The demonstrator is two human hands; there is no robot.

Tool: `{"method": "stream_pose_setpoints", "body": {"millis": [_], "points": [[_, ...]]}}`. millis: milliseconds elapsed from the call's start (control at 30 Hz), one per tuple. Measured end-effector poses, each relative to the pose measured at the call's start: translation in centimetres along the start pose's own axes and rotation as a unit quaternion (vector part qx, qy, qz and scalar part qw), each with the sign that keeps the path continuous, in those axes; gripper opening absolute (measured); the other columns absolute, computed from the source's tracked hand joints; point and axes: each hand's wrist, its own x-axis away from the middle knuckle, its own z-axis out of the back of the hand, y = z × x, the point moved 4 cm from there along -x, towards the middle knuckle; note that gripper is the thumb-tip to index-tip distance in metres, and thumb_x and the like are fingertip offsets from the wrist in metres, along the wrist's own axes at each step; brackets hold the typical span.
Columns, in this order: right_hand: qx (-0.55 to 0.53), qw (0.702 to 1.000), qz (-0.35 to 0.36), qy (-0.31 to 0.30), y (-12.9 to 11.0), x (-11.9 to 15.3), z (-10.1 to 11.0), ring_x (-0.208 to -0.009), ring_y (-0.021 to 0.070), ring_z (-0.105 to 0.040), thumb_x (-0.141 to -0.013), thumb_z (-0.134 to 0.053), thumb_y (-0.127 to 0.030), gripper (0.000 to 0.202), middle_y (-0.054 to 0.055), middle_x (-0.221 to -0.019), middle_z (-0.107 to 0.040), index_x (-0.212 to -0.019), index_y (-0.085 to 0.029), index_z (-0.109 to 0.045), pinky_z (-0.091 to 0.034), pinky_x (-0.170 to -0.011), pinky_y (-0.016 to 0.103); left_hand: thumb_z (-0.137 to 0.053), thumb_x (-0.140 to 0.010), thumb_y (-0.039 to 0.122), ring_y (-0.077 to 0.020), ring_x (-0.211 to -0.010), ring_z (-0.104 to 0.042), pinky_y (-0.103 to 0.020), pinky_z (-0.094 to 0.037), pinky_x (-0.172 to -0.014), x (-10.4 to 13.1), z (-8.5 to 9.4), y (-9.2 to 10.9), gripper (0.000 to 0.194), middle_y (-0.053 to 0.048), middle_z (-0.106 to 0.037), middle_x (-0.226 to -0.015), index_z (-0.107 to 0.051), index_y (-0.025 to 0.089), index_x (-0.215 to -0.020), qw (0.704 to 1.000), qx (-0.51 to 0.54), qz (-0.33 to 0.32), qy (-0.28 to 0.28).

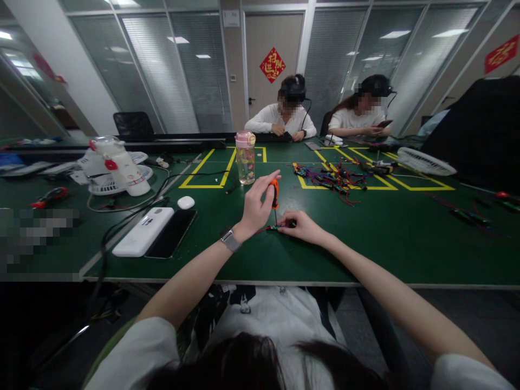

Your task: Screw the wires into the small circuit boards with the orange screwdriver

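My left hand is closed around the orange and black handle of a screwdriver, which stands upright with its thin shaft pointing down. The tip meets a small green circuit board with red wires, lying on the green table. From the right, my right hand pinches the board's end, fingers close to the shaft. A dark round part shows by these fingers; I cannot make out what it is.
Beyond my hands stand a pink-lidded bottle and a heap of wired boards. At left lie a white power bank, a black phone and an earbud case. Two people sit across the table.
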Motion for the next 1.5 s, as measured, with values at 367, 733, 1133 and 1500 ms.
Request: {"method": "stream_pose_setpoints", "body": {"millis": [367, 733, 1133, 1500], "points": [[0.000, 1.000, 0.002, -0.001, 0.01, 0.01, 0.08, -0.065, 0.0130, -0.054, -0.076, -0.067, -0.026, 0.014, 0.002, -0.074, -0.060, -0.082, -0.015, -0.071, -0.044, -0.061, 0.026, -0.047, -0.095, 0.028, -0.0154, -0.096, -0.057, -0.030, -0.047, -0.086, -0.06, 0.06, -0.04, 0.025, -0.005, -0.059, -0.101, -0.063, 0.022, -0.113, 1.000, -0.025, -0.006, 0.010], [0.006, 1.000, 0.003, -0.002, 0.22, 0.01, 0.06, -0.065, 0.0134, -0.054, -0.075, -0.067, -0.026, 0.014, 0.002, -0.072, -0.059, -0.083, -0.015, -0.071, -0.044, -0.061, 0.026, -0.056, -0.090, 0.020, -0.0140, -0.085, -0.057, -0.029, -0.047, -0.081, -0.27, 0.33, 0.33, 0.012, -0.002, -0.060, -0.089, -0.065, 0.019, -0.097, 0.998, -0.043, -0.013, 0.035], [0.003, 1.000, 0.003, -0.002, 0.18, 0.00, 0.06, -0.066, 0.0132, -0.055, -0.075, -0.067, -0.026, 0.014, 0.003, -0.075, -0.060, -0.083, -0.014, -0.071, -0.045, -0.062, 0.026, -0.039, -0.097, 0.019, -0.0161, -0.110, -0.056, -0.033, -0.044, -0.097, -0.29, -0.13, -0.04, 0.032, -0.007, -0.061, -0.117, -0.053, 0.022, -0.126, 1.000, 0.006, -0.001, -0.023], [-0.001, 1.000, -0.002, -0.002, 0.13, -0.02, 0.11, -0.065, 0.0133, -0.054, -0.075, -0.068, -0.026, 0.013, 0.003, -0.074, -0.060, -0.083, -0.016, -0.072, -0.045, -0.061, 0.026, -0.049, -0.094, 0.030, -0.0147, -0.090, -0.056, -0.030, -0.047, -0.085, -0.21, 0.19, -0.36, 0.024, -0.003, -0.058, -0.095, -0.063, 0.023, -0.113, 0.999, -0.039, 0.008, 0.015]]}}
